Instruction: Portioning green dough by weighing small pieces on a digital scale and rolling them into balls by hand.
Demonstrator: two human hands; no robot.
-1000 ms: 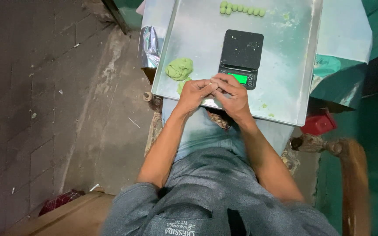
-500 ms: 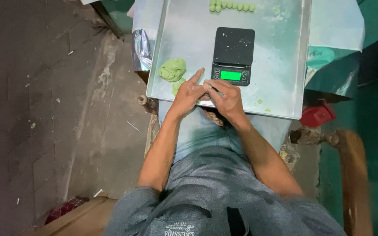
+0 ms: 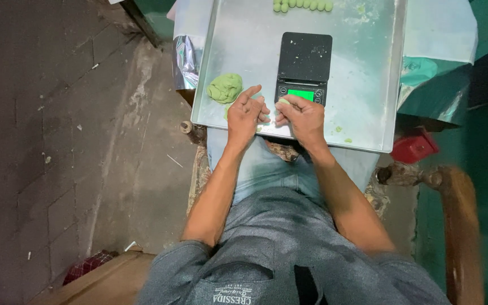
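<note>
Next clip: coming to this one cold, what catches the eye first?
Two bare hands meet at the near edge of a shiny metal tray, the left hand and right hand almost touching, with a small green piece at the right fingertips. Just beyond them sits a black scale with a glowing green display. A lump of green dough lies to its left, and a row of small green balls lines the far edge.

Both arms reach forward from the body, bent a little at the elbows. The left hand [image 3: 244,116] and the right hand [image 3: 303,117] sit close together, backs up, fingers curled, fingertips almost meeting.
</note>
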